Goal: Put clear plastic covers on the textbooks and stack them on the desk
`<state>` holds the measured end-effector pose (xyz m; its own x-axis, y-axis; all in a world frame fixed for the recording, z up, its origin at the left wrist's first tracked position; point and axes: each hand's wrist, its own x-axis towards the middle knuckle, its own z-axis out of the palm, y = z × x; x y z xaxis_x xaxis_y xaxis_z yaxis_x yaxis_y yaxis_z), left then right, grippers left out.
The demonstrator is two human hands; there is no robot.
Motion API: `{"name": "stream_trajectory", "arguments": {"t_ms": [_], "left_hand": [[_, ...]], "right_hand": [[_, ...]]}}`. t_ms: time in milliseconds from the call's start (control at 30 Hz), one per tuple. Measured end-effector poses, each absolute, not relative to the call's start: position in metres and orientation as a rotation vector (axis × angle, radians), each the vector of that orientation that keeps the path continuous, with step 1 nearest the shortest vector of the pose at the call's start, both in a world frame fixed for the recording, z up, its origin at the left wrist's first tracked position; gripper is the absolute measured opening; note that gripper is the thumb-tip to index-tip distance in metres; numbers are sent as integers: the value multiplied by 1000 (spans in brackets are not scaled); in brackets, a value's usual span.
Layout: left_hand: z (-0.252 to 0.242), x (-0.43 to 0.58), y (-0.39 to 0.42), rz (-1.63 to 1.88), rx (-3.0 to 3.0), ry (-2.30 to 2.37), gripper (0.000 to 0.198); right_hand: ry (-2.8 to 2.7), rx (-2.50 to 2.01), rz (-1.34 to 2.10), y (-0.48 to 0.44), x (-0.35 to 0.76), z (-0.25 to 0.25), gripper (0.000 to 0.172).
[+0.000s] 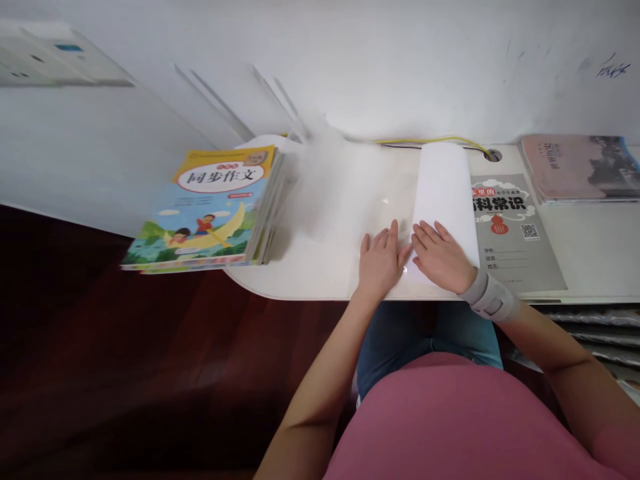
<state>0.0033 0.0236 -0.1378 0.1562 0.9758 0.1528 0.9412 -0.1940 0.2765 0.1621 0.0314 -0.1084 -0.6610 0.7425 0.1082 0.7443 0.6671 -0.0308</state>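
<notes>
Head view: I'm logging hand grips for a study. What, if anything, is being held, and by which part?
Nothing looks gripped: the left hand and right hand lie flat, fingers spread, on the near part of a curled white sheet.

A stack of workbooks (pixel 210 207) lies on the left end of the tabletop (pixel 595 247), overhanging its edge. Mid-tabletop, the left hand (pixel 383 260) and right hand (pixel 440 257) rest on a curled paper sheet (pixel 443 187), with a workbook (pixel 515 233) just right of it and another book (pixel 575 170) behind that, further right.
</notes>
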Motion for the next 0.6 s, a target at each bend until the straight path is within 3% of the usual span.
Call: {"name": "stream_trajectory", "arguments": {"t_ms": [233, 333, 500, 600], "left_hand": [[-138, 4, 23, 356, 2342, 1914, 61], [-138, 4, 23, 355, 2359, 1925, 59], [-139, 4, 22, 352, 2373, 1936, 57], [-140, 4, 21, 348, 2381, 1932, 57]], "right_hand": [[-2729, -1119, 67, 63, 174, -83, 45], [-2596, -1247, 8, 126, 183, -74, 49], [-2531, -1588, 65, 207, 186, -80, 76], [-2535, -1740, 20, 210, 184, -87, 71]]}}
